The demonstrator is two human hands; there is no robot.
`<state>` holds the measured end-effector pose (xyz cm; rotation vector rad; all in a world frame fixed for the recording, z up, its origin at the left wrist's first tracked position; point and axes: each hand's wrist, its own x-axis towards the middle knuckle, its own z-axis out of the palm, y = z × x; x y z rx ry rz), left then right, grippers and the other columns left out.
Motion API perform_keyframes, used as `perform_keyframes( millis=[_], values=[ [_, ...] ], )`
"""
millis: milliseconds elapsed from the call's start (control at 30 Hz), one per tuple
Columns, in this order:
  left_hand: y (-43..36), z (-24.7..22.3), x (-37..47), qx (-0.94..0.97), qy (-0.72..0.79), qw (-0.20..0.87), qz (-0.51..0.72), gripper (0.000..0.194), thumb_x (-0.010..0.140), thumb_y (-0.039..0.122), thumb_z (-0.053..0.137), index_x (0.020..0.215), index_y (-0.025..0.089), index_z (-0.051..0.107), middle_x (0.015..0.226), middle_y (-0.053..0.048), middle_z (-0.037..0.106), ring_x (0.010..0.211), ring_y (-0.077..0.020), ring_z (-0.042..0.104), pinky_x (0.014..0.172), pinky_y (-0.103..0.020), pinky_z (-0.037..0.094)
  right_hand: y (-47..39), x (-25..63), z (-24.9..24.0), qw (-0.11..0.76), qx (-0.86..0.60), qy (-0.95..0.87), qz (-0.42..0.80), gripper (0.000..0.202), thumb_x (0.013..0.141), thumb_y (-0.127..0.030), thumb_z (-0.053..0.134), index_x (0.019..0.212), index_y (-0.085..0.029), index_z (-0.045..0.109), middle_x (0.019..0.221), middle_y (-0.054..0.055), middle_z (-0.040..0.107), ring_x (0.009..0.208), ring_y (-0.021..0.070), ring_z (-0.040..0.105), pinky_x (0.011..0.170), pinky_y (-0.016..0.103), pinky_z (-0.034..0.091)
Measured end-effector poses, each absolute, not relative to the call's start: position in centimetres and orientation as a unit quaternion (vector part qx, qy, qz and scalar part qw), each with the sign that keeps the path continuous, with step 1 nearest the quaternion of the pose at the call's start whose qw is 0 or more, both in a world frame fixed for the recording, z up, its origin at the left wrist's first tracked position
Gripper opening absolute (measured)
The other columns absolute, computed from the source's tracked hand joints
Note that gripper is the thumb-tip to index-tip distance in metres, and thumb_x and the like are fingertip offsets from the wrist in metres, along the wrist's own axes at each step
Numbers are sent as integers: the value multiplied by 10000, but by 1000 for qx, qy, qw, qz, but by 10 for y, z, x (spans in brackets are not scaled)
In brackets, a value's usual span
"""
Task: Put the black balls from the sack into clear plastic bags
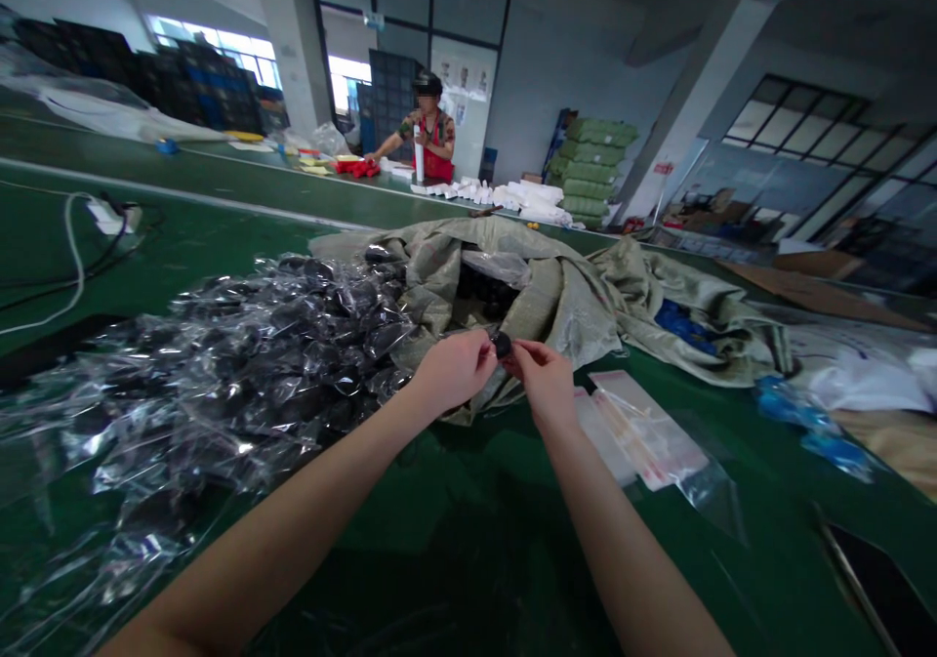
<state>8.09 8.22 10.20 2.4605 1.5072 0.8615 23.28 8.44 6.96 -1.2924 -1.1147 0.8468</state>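
In front of the woven sack [578,276], the left hand [458,369] and right hand [546,374] partly hide a black piece [502,346]. The sack partly covers dark contents [487,293]. Right of it, the picture's edge crops a phone [882,579].

- Green tabletop [220,218] under and around the fingers [523,348].
- Grey-blue wall [546,66] far beyond the fingers, in dim light.
- Pale pillar [291,42] beyond them to the left; another [677,115], tilted in view, to the right.
- Bright window [253,61] far left of them, behind dark stacked crates [197,86]; dark-framed panes [791,118] far right.
- Stacked green bales [596,159] beyond them, slightly right.
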Motion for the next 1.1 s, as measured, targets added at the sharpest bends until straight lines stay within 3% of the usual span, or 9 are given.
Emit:
perform_keyframes(
  millis=[200, 400, 600, 900, 1000, 1100],
  values=[
    [93, 107, 82, 744, 582, 102, 312, 254, 871, 297, 449, 818, 173, 664, 811, -96, 703, 754, -215, 657, 698, -292, 460, 80, 228, 109, 454, -654, -599, 80, 267, 793, -398, 585, 705, -179, 710, 729, 87, 730, 721, 236, 679, 735, 340, 515],
    [101, 128, 86, 692, 624, 122, 341, 271, 850, 330, 468, 838, 182, 695, 867, -135, 722, 836, -256, 672, 727, -321, 478, 92, 220, 151, 364, -675, -642, 0, 235, 804, -314, 568, 731, -175, 743, 802, 108, 743, 811, 253, 689, 765, 326, 480],
    [100, 139, 89, 661, 635, 114, 383, 289, 854, 333, 449, 878, 185, 695, 894, -151, 720, 847, -276, 673, 709, -340, 474, 103, 220, 171, 349, -674, -652, 12, 216, 765, -318, 594, 731, -178, 754, 773, 94, 742, 810, 250, 689, 739, 307, 477],
    [88, 140, 98, 613, 619, 150, 468, 259, 847, 310, 448, 799, 185, 669, 823, -103, 712, 789, -222, 654, 701, -300, 443, 98, 225, 177, 359, -648, -670, 50, 212, 743, -344, 623, 693, -172, 735, 732, 59, 731, 778, 220, 682, 714, 287, 485],
    [75, 135, 102, 619, 613, 164, 462, 249, 841, 308, 461, 786, 185, 671, 795, -98, 707, 755, -213, 643, 687, -295, 431, 92, 227, 169, 386, -633, -661, 116, 196, 731, -336, 632, 646, -172, 701, 670, 51, 712, 718, 213, 681, 685, 294, 514],
    [58, 124, 105, 639, 600, 176, 448, 242, 830, 333, 487, 756, 189, 668, 760, -87, 698, 707, -202, 623, 650, -288, 408, 81, 230, 157, 423, -605, -624, 256, 146, 721, -277, 637, 617, -175, 641, 641, 44, 697, 623, 193, 671, 606, 296, 546]
  ],
)
